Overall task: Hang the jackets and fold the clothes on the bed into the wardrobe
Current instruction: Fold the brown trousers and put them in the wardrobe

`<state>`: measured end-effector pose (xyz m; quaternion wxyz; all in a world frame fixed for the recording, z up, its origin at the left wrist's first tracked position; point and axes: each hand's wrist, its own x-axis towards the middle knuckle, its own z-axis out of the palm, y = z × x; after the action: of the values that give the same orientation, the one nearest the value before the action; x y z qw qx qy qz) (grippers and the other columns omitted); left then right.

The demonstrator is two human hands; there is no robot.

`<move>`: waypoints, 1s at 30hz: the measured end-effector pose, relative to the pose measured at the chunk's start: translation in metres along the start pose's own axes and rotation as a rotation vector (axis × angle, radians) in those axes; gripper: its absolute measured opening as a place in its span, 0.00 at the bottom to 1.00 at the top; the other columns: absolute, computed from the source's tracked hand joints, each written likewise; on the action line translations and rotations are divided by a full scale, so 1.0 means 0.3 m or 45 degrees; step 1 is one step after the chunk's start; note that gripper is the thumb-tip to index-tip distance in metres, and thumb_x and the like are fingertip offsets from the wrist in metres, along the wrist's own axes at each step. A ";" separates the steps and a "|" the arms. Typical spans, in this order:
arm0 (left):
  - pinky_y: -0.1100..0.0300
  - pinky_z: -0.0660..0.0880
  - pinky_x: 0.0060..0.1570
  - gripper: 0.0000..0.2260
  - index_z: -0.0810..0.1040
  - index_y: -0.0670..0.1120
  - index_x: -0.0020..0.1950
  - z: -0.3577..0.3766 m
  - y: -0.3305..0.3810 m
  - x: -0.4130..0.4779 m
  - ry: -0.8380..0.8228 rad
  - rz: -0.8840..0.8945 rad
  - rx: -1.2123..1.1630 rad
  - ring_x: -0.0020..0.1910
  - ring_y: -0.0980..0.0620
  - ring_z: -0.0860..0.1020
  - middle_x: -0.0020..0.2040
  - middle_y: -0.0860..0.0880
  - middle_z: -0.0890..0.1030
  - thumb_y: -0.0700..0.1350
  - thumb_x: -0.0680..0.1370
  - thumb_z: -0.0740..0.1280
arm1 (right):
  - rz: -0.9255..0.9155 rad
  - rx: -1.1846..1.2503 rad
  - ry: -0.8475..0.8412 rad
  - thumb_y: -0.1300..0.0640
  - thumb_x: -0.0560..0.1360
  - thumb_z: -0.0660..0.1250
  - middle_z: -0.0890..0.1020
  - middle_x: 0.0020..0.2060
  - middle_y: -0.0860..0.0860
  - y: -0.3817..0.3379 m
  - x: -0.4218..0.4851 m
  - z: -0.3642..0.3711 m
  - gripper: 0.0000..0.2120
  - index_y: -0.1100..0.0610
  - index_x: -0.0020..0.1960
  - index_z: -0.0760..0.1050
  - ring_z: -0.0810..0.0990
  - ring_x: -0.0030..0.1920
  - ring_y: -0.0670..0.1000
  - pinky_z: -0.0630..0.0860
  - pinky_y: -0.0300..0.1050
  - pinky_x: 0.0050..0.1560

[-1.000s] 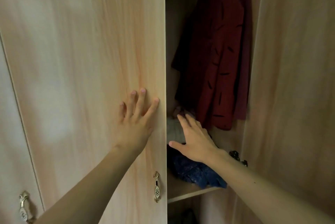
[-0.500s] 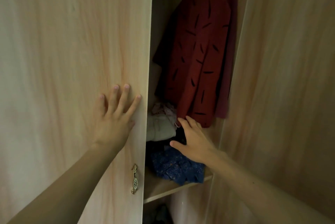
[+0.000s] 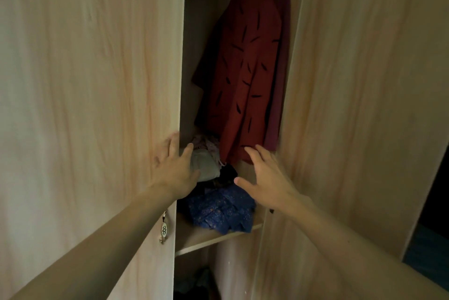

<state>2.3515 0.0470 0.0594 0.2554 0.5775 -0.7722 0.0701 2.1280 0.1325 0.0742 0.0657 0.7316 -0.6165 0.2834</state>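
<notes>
A red jacket [image 3: 245, 76] with dark dashes hangs on a hanger inside the wardrobe, a purple garment [image 3: 279, 81] behind it. Below it, on a wooden shelf [image 3: 209, 239], lie folded clothes: a blue patterned piece [image 3: 221, 209] in front, a grey piece [image 3: 206, 166] and a pinkish piece [image 3: 206, 141] behind. My left hand [image 3: 173, 168] is open, fingers spread at the edge of the left wardrobe door [image 3: 92, 105]. My right hand [image 3: 264, 178] is open and empty, hovering just under the red jacket's hem, above the blue piece.
The right wardrobe door [image 3: 359, 105] stands open beside my right arm. A metal handle [image 3: 164, 228] hangs on the left door near my forearm. Dark items lie on the wardrobe floor [image 3: 194, 282] under the shelf. A dark gap shows at the far right.
My left hand slid right from the door's face to its edge. My right hand lifted off the folded pile toward the red jacket's hem. The opening looks wider.
</notes>
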 end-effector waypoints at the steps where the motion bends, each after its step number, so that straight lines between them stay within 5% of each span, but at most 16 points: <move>1: 0.38 0.54 0.74 0.34 0.52 0.54 0.80 -0.013 0.032 -0.007 -0.004 0.011 -0.028 0.79 0.43 0.40 0.80 0.48 0.35 0.59 0.79 0.62 | 0.004 0.004 0.016 0.42 0.76 0.67 0.53 0.78 0.57 0.012 -0.021 -0.030 0.39 0.53 0.79 0.51 0.51 0.78 0.56 0.53 0.50 0.76; 9: 0.37 0.56 0.74 0.33 0.52 0.54 0.81 -0.104 0.471 -0.120 0.053 0.314 -0.129 0.79 0.44 0.46 0.81 0.47 0.45 0.59 0.80 0.62 | 0.068 0.022 0.154 0.45 0.78 0.66 0.56 0.78 0.53 0.198 -0.299 -0.320 0.39 0.53 0.80 0.49 0.54 0.77 0.53 0.53 0.49 0.76; 17: 0.46 0.57 0.75 0.32 0.53 0.51 0.81 -0.034 0.963 -0.250 -0.133 0.346 -0.413 0.79 0.45 0.48 0.81 0.47 0.48 0.57 0.81 0.62 | 0.111 -0.082 0.292 0.47 0.80 0.63 0.52 0.78 0.51 0.433 -0.582 -0.578 0.35 0.51 0.79 0.48 0.50 0.78 0.50 0.47 0.46 0.77; 22: 0.43 0.58 0.74 0.36 0.46 0.54 0.81 0.008 1.061 -0.344 -0.157 0.336 -0.484 0.79 0.49 0.48 0.81 0.51 0.48 0.56 0.80 0.63 | 0.258 0.003 0.401 0.50 0.79 0.65 0.49 0.79 0.51 0.533 -0.609 -0.634 0.36 0.51 0.79 0.49 0.50 0.78 0.52 0.49 0.44 0.74; 26: 0.47 0.55 0.76 0.38 0.44 0.53 0.81 -0.048 1.065 -0.343 -0.107 0.330 -0.499 0.79 0.47 0.49 0.81 0.49 0.49 0.54 0.79 0.65 | 0.329 0.092 0.333 0.51 0.78 0.67 0.46 0.79 0.53 0.562 -0.535 -0.651 0.44 0.57 0.80 0.40 0.49 0.78 0.53 0.44 0.38 0.70; 30: 0.49 0.56 0.75 0.38 0.46 0.52 0.81 -0.112 1.038 -0.319 -0.031 0.289 -0.502 0.79 0.46 0.50 0.81 0.48 0.51 0.53 0.79 0.65 | 0.418 0.275 0.317 0.52 0.77 0.69 0.46 0.80 0.53 0.582 -0.477 -0.654 0.48 0.59 0.79 0.36 0.52 0.78 0.53 0.48 0.38 0.72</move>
<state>2.0926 0.2430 0.1011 0.3446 0.4265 -0.8340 -0.0608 1.8872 0.3034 0.1220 0.0154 0.5836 -0.6806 0.4426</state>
